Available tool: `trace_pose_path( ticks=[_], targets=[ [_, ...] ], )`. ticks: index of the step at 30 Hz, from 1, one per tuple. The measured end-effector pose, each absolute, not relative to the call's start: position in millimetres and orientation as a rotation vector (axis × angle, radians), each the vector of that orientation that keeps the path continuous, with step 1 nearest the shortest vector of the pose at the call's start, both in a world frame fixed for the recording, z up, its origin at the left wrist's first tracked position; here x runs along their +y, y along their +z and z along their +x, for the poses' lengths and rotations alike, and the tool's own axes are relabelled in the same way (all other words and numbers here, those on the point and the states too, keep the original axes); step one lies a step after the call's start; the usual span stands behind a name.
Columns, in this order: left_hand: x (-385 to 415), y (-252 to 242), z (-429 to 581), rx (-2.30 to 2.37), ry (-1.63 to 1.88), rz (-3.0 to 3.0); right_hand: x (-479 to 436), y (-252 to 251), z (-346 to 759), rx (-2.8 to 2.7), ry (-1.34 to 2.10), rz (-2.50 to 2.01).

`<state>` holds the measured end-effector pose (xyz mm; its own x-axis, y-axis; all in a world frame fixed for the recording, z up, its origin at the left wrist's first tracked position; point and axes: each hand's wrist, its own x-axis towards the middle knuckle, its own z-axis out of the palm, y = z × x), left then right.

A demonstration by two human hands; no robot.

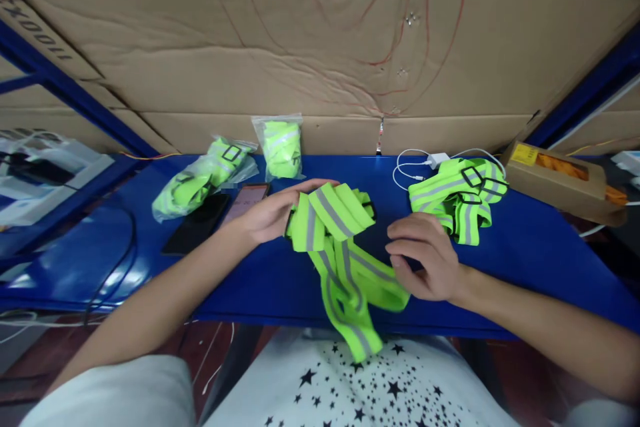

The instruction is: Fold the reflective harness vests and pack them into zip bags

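Lying left on the bench (540,274), bagged straps (186,192) seem set aside for working room. The left hand (273,215) grips a folded neon strap (334,215) above the bench's middle, likely to hold layers together while ends dangle. The right hand (427,257), half-curled, appears to hold nothing, near loose straps (443,186).

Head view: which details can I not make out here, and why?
Left hand: head view, fingers partly hidden by green straps.
Pink-lit phone: head view, lower end covered by the left wrist; screen details too small.
Yellow label: head view, print too small.
Orange contents: head view, partly hidden by the cardboard box.
Right sleeve: head view, cut off by the bottom edge.
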<state>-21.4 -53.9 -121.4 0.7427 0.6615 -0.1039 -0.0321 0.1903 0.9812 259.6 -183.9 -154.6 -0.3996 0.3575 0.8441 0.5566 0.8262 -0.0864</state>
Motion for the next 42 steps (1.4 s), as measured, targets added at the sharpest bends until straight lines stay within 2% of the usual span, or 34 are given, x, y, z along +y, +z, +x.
trace_pose_path(
  ticks=[7,12,18,20,23,28,31,36,39,42],
  targets=[
    [-43.4,-137.3,-24.9,0.856,0.617,1.759,-171.3,-168.3,257.0,-2.266,-0.071,-0.867],
    [-40.0,-138.9,-35.9,0.793,0.709,2.148,-168.9,-173.6,253.8,-2.366,-0.008,-0.895],
    [-40.2,-133.0,-36.8,0.541,0.562,2.52,-154.5,-170.0,250.3,-2.422,-0.091,-0.958],
    [-40.0,-132.4,-36.1,0.456,0.527,2.517,-143.1,-167.9,247.8,-2.464,-0.047,-0.932],
    [-40.4,-132.0,-35.9,0.485,0.534,2.415,-127.3,-169.4,241.6,-2.359,0.256,-0.932],
    [-37.4,-139.4,-36.2,0.816,0.625,1.804,-116.1,-183.8,238.6,-1.674,0.737,-1.17],
    [-32.5,-148.5,-36.9,0.961,0.684,1.803,-112.7,-190.9,244.4,-1.555,0.641,-1.241],
    [-36.9,-145.1,-37.9,0.849,0.804,2.343,-109.9,-188.9,249.7,-1.69,0.353,-1.234],
    [-49.3,-136.0,-35.1,0.566,0.568,2.559,-114.2,-181.6,247.7,-1.824,0.368,-1.17],
    [-58.5,-135.2,-30.0,0.469,0.331,2.645,-120.7,-175.2,243.5,-1.964,0.361,-1.142]
  ],
)
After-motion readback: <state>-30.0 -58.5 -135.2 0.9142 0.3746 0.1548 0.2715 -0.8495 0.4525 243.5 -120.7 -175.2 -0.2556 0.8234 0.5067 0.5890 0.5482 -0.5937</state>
